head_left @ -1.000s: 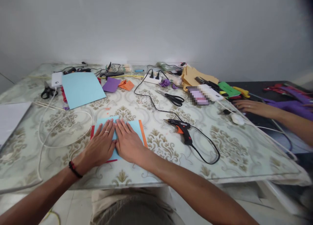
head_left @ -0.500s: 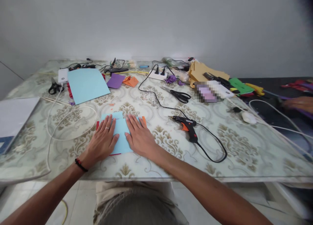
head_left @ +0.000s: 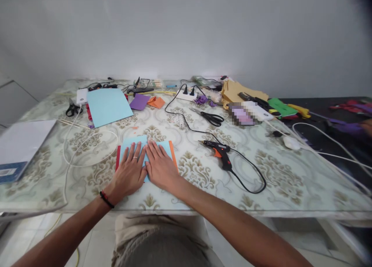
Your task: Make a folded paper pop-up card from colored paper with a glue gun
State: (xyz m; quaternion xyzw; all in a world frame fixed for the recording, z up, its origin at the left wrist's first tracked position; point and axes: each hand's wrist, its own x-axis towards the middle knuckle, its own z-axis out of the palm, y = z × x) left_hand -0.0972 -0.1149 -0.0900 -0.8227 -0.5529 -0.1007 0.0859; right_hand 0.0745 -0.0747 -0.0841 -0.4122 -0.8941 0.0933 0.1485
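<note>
A light blue paper piece [head_left: 134,140] lies on the patterned table near its front edge. A red strip [head_left: 117,157] shows along its left side and an orange strip [head_left: 173,155] along its right. My left hand [head_left: 132,168] rests flat on the left half of the blue paper, fingers stretched out. Beside it my right hand [head_left: 159,164] lies flat on the right half, fingers extended and palm down. The two hands are close together at the thumbs and cover most of the paper's middle.
A hot glue gun [head_left: 218,152] with a black cord lies to the right. Black-handled scissors [head_left: 211,118], a power strip [head_left: 186,95] and brown paper [head_left: 242,92] are behind. At the back left lies a big blue sheet [head_left: 109,107]; a white cable [head_left: 66,181] loops at left.
My hands have slid toward each other over the blue paper, so more of the red and orange strips shows at its sides. The camera view has shifted slightly.
</note>
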